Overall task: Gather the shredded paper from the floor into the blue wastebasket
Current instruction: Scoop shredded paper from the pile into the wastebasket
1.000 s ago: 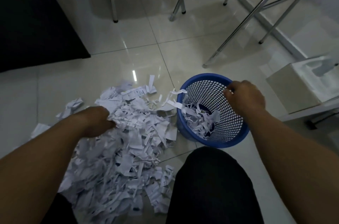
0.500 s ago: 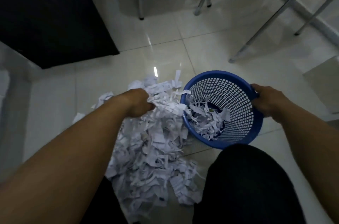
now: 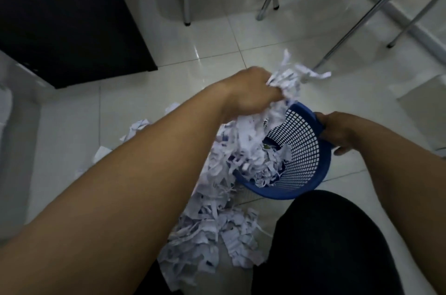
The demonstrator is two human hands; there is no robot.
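The blue wastebasket (image 3: 311, 166) of plastic mesh is tilted on the tiled floor, its mouth facing left. My right hand (image 3: 337, 131) grips its far right rim. My left hand (image 3: 253, 92) is raised above the basket's left rim, closed on a bunch of white shredded paper (image 3: 289, 80). More strips trail from it down into the basket, where shreds lie (image 3: 260, 164). A pile of shredded paper (image 3: 212, 241) covers the floor left of and in front of the basket. My left forearm hides part of the pile.
My dark-trousered knee (image 3: 325, 241) is at the bottom right, close to the basket. A black cabinet (image 3: 67, 17) stands at the upper left. Metal chair and table legs (image 3: 347, 26) cross the top and upper right. A few loose scraps (image 3: 137, 125) lie to the left.
My left hand has lifted a bunch of shreds from the pile and carried it right, over the basket. My right hand has kept hold of the rim and the basket is tilted further.
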